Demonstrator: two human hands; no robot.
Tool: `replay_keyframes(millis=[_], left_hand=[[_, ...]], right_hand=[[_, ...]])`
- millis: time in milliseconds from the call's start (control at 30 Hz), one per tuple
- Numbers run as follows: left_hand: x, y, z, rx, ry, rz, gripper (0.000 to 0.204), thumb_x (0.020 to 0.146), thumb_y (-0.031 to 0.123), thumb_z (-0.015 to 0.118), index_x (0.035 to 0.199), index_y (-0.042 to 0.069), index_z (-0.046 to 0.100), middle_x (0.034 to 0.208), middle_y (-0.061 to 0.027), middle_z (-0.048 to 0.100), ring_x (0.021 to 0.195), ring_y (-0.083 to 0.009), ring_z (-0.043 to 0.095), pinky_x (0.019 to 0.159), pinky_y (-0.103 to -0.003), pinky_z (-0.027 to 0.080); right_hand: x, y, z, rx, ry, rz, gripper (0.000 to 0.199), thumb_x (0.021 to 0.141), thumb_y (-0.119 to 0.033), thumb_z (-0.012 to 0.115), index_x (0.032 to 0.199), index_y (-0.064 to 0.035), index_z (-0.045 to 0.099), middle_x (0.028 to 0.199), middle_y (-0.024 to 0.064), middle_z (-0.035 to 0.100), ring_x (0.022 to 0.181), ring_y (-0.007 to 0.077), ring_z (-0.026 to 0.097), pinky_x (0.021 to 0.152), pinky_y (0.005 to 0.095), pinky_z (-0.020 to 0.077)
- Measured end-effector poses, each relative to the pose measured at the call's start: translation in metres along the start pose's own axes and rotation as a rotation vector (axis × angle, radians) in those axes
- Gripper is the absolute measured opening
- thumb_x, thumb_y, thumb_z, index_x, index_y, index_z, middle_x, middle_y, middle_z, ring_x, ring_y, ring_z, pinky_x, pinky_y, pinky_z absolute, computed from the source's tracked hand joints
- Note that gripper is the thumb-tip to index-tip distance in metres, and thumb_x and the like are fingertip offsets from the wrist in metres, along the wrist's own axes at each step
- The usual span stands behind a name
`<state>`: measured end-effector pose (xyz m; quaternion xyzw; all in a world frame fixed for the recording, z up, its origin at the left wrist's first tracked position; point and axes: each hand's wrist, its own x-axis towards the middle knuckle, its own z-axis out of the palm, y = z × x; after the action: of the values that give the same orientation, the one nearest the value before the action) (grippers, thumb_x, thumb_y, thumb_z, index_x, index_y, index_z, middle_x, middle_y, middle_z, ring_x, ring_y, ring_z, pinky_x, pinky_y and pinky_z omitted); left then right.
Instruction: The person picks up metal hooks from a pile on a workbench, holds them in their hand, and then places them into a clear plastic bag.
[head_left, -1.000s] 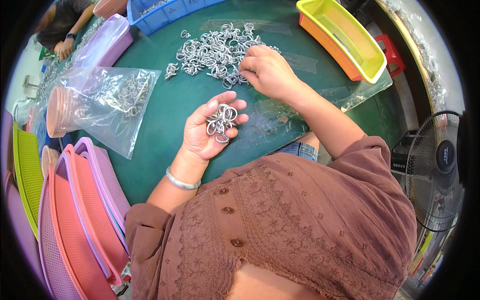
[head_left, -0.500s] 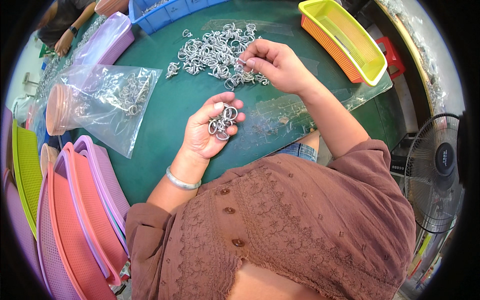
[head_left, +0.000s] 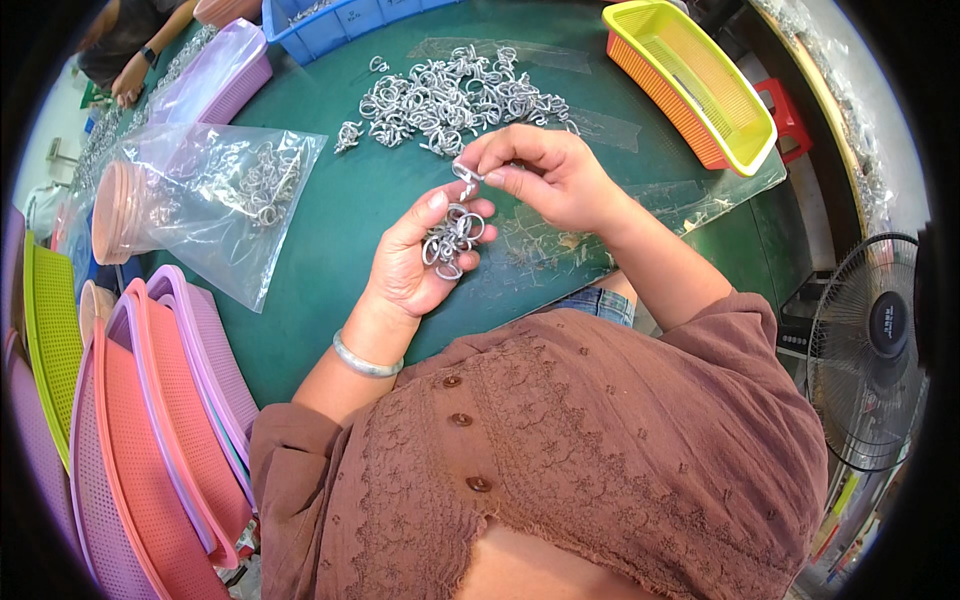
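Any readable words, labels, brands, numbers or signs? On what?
None legible.
Black fan's hub: pale lettering, too small and blurred to read.
Blue plastic bin: tiny dark marks on the outer wall, too small to read.
Metal rings in the left hand: no lettering discernible.

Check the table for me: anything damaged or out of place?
Yes. The table looks damaged: a patch left of the right forearm, toward the near edge, is scuffed and flaking, unlike the smoother green elsewhere. Also, a few rings lie apart, left of the main pile; they may be strays.
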<state>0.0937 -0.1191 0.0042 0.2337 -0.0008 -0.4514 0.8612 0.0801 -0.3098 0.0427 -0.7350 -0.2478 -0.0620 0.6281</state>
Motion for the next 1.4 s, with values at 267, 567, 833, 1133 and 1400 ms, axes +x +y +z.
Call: replay_keyframes(millis=[267,567,833,1133,1400], left_hand=[[0.001,-0.002,-0.007,0.001,-0.034,-0.003,0.034,0.085,0.032,0.052,0.106,0.005,0.049,0.098,-0.0143,0.055,0.082,-0.0261,0.058,0.052,-0.028,0.046],[-0.003,-0.001,-0.005,-0.115,-0.238,0.031,0.048,0.086,0.038,0.048,0.121,0.006,0.044,0.110,-0.0191,0.049,0.093,-0.0331,0.053,0.058,-0.030,0.047],[-0.003,0.000,-0.006,-0.255,-0.277,0.011,0.040,0.086,0.030,0.050,0.114,0.003,0.050,0.106,-0.0190,0.051,0.091,-0.0319,0.056,0.062,-0.033,0.050],[-0.001,0.001,-0.010,-0.150,-0.111,0.020,0.026,0.086,0.025,0.048,0.100,0.004,0.057,0.097,-0.0138,0.051,0.083,-0.0257,0.052,0.055,-0.029,0.046],[-0.002,0.000,-0.008,-0.071,-0.031,0.013,0.028,0.085,0.023,0.049,0.104,0.003,0.055,0.095,-0.0143,0.053,0.080,-0.0266,0.054,0.054,-0.028,0.046]], right_hand=[[0.004,0.005,-0.010,-0.209,0.031,-0.078,0.014,0.078,0.000,0.057,0.091,-0.0024,0.061,0.095,0.0095,0.061,0.091,0.0176,0.057,0.078,0.0296,0.0454],[0.016,0.025,-0.013,-0.986,-0.030,-0.065,0.016,0.070,-0.008,0.062,0.086,-0.0043,0.062,0.089,0.0068,0.057,0.085,0.0262,0.052,0.077,0.0357,0.0406],[0.016,0.032,-0.018,-0.910,0.063,-0.009,0.010,0.069,-0.006,0.061,0.079,-0.0039,0.062,0.079,0.0063,0.057,0.078,0.0239,0.053,0.070,0.0329,0.0427],[0.017,0.016,-0.023,0.135,0.202,0.451,0.010,0.077,-0.004,0.062,0.085,0.0009,0.062,0.077,0.0029,0.060,0.066,0.0082,0.054,0.061,0.0212,0.0452],[0.008,0.009,-0.011,0.209,0.113,0.223,0.008,0.076,0.003,0.059,0.084,0.0025,0.061,0.081,0.0064,0.062,0.076,0.0133,0.059,0.069,0.0244,0.0487]])
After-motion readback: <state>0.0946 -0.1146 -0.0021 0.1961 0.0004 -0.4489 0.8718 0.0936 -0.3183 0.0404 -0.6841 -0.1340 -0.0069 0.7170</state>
